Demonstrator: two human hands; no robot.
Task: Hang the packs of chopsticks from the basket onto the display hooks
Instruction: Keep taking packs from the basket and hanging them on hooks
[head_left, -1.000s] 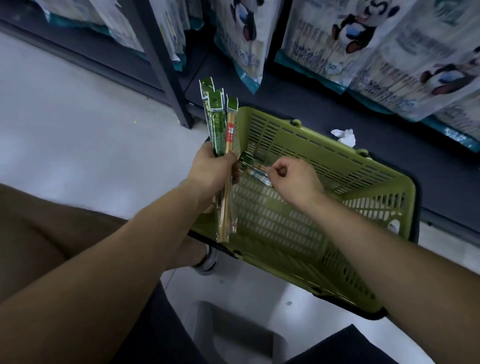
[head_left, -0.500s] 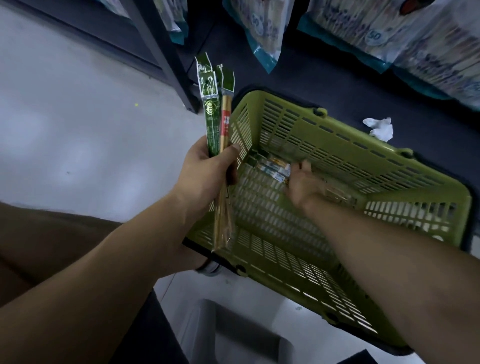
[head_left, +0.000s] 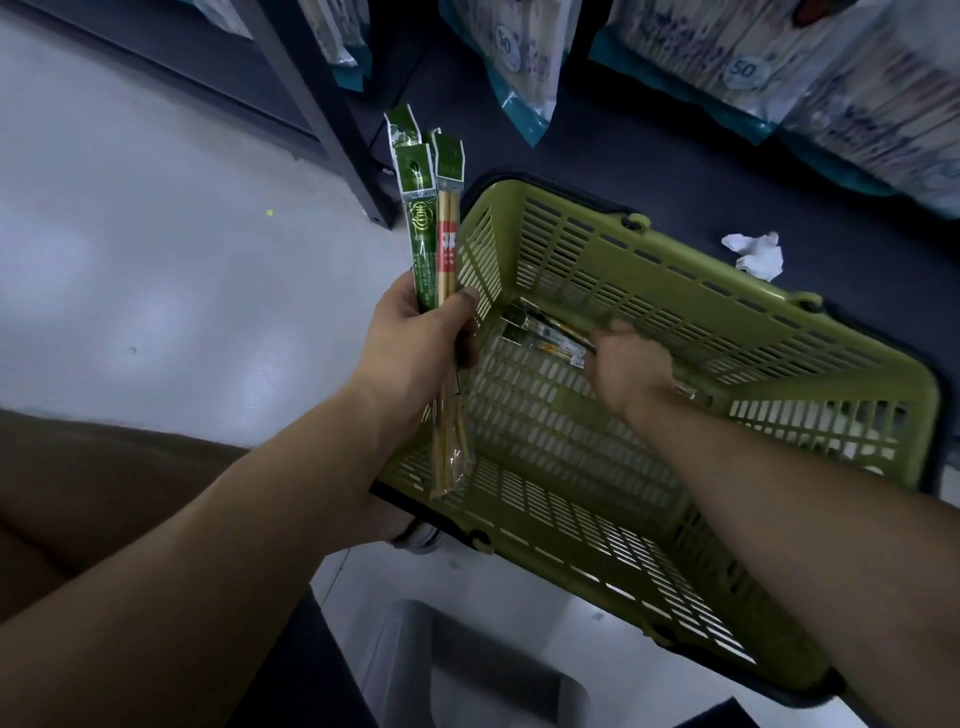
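The left hand (head_left: 415, 338) is clamped round a bundle of chopstick packs (head_left: 431, 228), held upright just left of the basket (head_left: 675, 275), header tabs uppermost, probably to keep the hang holes ready for hooking; the right hand (head_left: 631, 369) reaches down onto the loose packs (head_left: 545, 332) lying on the basket floor, far left; its fingers are hidden, so its grip cannot be told; no display hooks are in view.

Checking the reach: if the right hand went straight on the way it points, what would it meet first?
Probably the packs lying in the basket; the right hand may already touch them.
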